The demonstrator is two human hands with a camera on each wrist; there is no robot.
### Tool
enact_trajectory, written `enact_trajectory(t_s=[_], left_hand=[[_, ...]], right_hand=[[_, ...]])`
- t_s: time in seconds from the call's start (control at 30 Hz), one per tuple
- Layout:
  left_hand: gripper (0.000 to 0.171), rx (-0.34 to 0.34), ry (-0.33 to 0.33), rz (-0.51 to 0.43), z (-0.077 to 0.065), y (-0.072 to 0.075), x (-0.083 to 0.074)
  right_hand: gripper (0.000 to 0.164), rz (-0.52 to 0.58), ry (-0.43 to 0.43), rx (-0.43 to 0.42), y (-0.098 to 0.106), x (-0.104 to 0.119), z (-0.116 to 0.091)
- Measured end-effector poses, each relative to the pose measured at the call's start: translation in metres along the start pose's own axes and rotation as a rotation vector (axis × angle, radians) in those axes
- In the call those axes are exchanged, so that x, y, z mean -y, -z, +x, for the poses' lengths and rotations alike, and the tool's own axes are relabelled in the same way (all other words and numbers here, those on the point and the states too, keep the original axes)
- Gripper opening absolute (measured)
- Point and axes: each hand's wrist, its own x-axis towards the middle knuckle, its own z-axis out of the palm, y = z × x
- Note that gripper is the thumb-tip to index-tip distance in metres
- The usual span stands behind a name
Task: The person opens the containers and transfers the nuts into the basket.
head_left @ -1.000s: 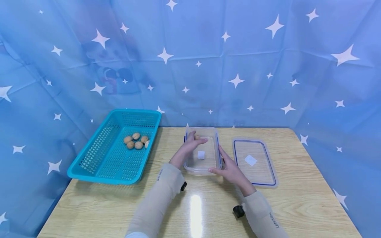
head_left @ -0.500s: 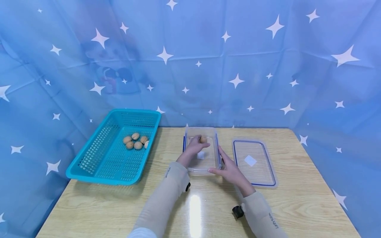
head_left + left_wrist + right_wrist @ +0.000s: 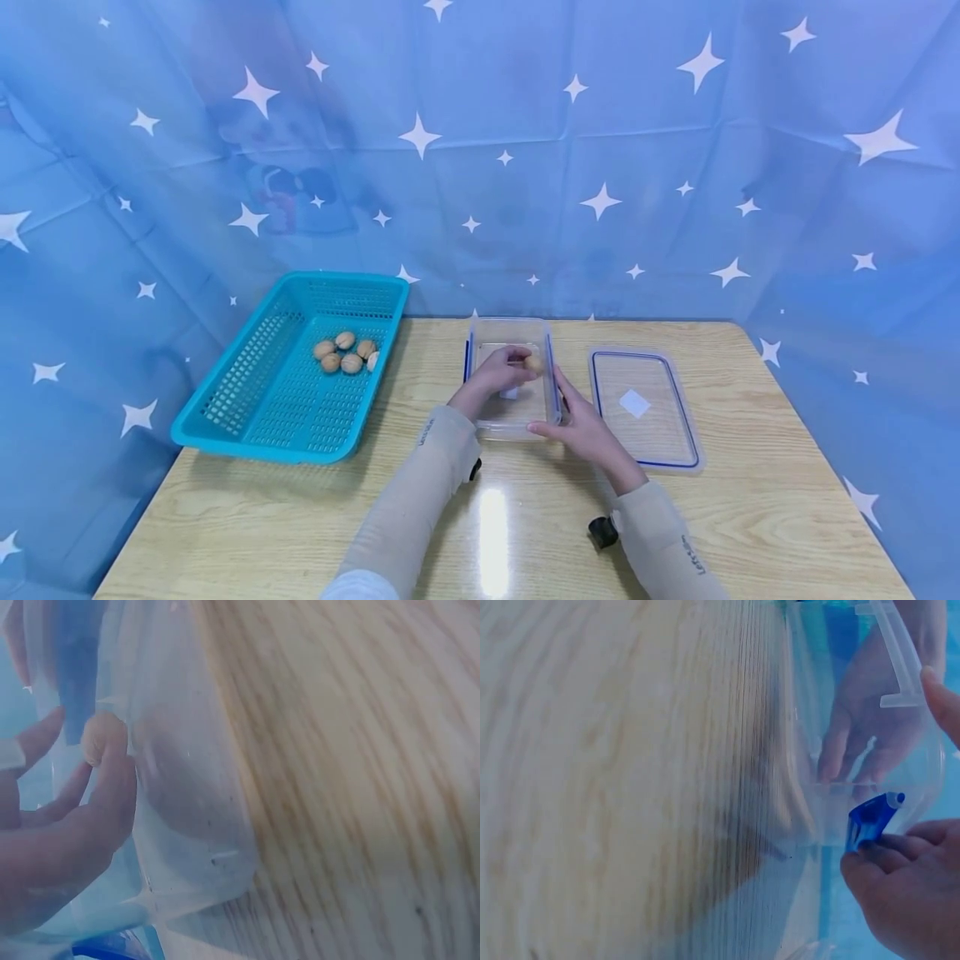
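Observation:
A clear plastic food container (image 3: pixel 506 432) with blue clasps stands on the table in front of me. My left hand (image 3: pixel 495 373) reaches into it and holds a walnut (image 3: pixel 534 364) at the fingertips. The left wrist view has the same walnut (image 3: pixel 103 739) beside the raised fingers, seen partly through the clear wall. My right hand (image 3: pixel 585 427) grips the container's right side, thumb at the near corner. In the right wrist view its fingers lie by a hanging blue clasp (image 3: pixel 871 817). A white label (image 3: pixel 510 392) on the container is partly hidden by the left hand.
At the left stands a turquoise perforated basket (image 3: pixel 266 454) with several walnuts (image 3: pixel 350 363) in it. A clear lid (image 3: pixel 660 433) with a blue seal lies right of the container, close to the right hand. A blue star-printed curtain (image 3: pixel 525 208) hangs behind the wooden table (image 3: pixel 765 500).
My left hand has shifted right and a little nearer inside the container, and the walnut has moved with it from the far side. The right hand has kept its hold.

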Motion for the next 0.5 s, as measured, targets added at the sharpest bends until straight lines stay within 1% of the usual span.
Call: enact_trajectory(t_s=[0.2,0.27,0.5], left_hand=[[0.042,0.037,-0.052,0.05,0.0002,-0.0008,0.0017],[0.039,0.045,-0.061,0.05,0.0001,-0.0009,0.0019],[0.038,0.029,-0.061,0.042,0.0015,-0.0006,0.0031]], right_hand=[[0.103,0.007,-0.011,0.003,-0.0004,-0.0011,0.0001],[0.102,-0.001,-0.002,0.004,-0.0003,-0.0008,-0.0002],[0.1,-0.021,0.03,0.002,-0.0003,-0.0008,-0.001]])
